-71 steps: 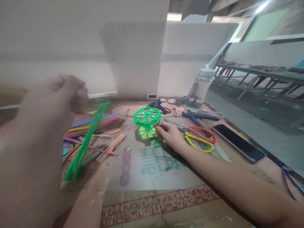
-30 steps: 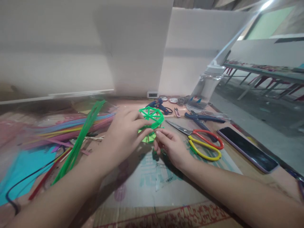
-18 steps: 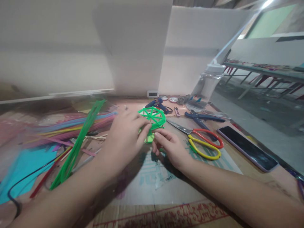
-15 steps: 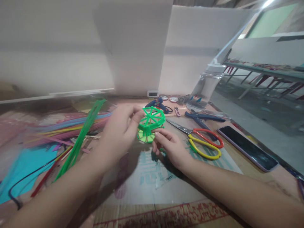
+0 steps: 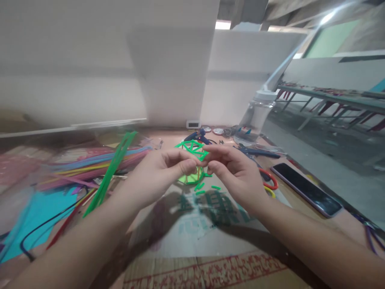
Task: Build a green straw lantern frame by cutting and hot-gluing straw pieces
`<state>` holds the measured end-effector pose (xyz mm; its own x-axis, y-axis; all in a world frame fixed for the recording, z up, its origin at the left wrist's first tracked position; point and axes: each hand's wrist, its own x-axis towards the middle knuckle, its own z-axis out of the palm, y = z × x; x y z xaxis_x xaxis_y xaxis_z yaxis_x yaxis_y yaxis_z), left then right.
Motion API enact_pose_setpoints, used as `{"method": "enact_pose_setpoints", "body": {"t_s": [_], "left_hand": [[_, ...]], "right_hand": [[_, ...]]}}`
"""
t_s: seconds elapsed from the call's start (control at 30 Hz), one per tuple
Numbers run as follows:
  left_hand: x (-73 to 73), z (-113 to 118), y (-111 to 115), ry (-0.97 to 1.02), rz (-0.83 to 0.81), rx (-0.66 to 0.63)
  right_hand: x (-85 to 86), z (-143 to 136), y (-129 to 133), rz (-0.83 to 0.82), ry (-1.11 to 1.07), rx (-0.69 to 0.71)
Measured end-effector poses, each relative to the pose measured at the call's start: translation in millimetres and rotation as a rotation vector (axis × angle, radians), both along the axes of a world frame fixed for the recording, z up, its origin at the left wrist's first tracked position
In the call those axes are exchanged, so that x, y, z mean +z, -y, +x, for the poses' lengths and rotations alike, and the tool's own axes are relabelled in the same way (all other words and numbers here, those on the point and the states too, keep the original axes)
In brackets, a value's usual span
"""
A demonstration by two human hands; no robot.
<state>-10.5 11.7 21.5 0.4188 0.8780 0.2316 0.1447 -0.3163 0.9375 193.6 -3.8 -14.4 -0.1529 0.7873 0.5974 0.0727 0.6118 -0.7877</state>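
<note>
A small green structure [image 5: 189, 144], with a spoked ring on top and a yellow-green base [image 5: 189, 178], stands on the table behind my hands. In front of it, my left hand [image 5: 159, 172] is closed in a pinch, thumb against the fingers. My right hand [image 5: 240, 176] faces it, its curved fingers drawn together, and the fingertips of both hands meet. Whatever lies between them is too small or hidden to make out. Below the fingertips, several short green cut pieces [image 5: 200, 192] lie on a plastic sheet with teal print [image 5: 192, 224].
On the right are scissors with red and yellow handles [image 5: 270, 180], partly covered by my hand, pliers [image 5: 258, 152], a phone [image 5: 305, 188] and a water bottle [image 5: 260, 112]. A glue gun [image 5: 197, 136] lies behind. Green strips [image 5: 112, 172] and coloured sticks [image 5: 90, 162] spread leftward.
My hands have come off the green structure and moved together in front of it. The short green pieces now show beneath them. My right hand has risen and now covers part of the scissors.
</note>
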Motion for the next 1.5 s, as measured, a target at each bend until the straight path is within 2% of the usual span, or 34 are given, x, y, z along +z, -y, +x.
{"method": "enact_pose_setpoints", "body": {"t_s": [0.1, 0.23, 0.37, 0.47, 0.57, 0.63, 0.7, 0.8, 0.87, 0.93, 0.97, 1.1, 1.17, 1.23, 1.33, 1.4, 1.5], "left_hand": [[-4.2, 2.0, 0.9, 0.053, -0.097, -0.033], [-8.7, 1.7, 0.4, 0.051, -0.128, -0.048], [-12.0, 7.8, 4.9, 0.104, -0.169, -0.070], [-7.1, 13.0, 14.9, 0.114, -0.169, -0.113], [4.9, 10.2, 23.5, 0.005, -0.087, -0.146], [12.1, 1.3, 22.3, -0.067, 0.030, -0.087], [15.1, -12.0, 13.9, -0.128, 0.151, 0.042], [11.4, -30.6, -5.9, -0.139, 0.266, 0.340], [6.5, -36.1, -17.3, -0.183, 0.325, 0.373], [1.7, -35.1, -24.1, -0.271, 0.385, 0.364], [-0.5, -32.9, -26.0, -0.326, 0.423, 0.351], [-10.2, -22.5, -29.5, -0.481, 0.558, 0.307], [-15.2, -19.6, -30.9, -0.481, 0.551, 0.295], [-19.3, -18.1, -32.4, -0.468, 0.512, 0.264], [-23.5, -16.1, -34.7, -0.458, 0.478, 0.187], [-25.4, -14.5, -36.0, -0.449, 0.483, 0.155], [-26.8, -12.6, -36.9, -0.454, 0.483, 0.155]], "right_hand": [[5.9, 3.6, 4.5, 0.104, 0.102, -0.006], [11.0, 4.8, 5.3, 0.309, 0.218, -0.027], [9.6, 6.3, 5.9, 0.468, 0.244, -0.034], [9.7, 8.1, 9.4, 0.493, 0.233, -0.113], [18.4, 14.2, 8.9, 0.477, 0.252, -0.251], [28.1, 25.1, 2.6, 0.445, 0.292, -0.337], [37.7, 42.9, -9.0, 0.399, 0.331, -0.449], [45.5, 73.7, -31.0, 0.320, 0.445, -0.636], [45.2, 86.8, -41.7, 0.278, 0.500, -0.686], [41.0, 87.8, -44.6, 0.178, 0.496, -0.643], [37.4, 83.4, -43.1, 0.091, 0.482, -0.570], [13.0, 46.1, -28.4, -0.348, 0.465, -0.007], [-3.6, 25.6, -23.0, -0.467, 0.407, 0.137], [-19.4, 9.1, -20.3, -0.551, 0.294, 0.168], [-36.0, -7.2, -18.5, -0.674, 0.014, 0.193], [-41.6, -14.5, -17.0, -0.731, -0.153, 0.228], [-45.0, -22.5, -14.2, -0.762, -0.284, 0.238]]}}
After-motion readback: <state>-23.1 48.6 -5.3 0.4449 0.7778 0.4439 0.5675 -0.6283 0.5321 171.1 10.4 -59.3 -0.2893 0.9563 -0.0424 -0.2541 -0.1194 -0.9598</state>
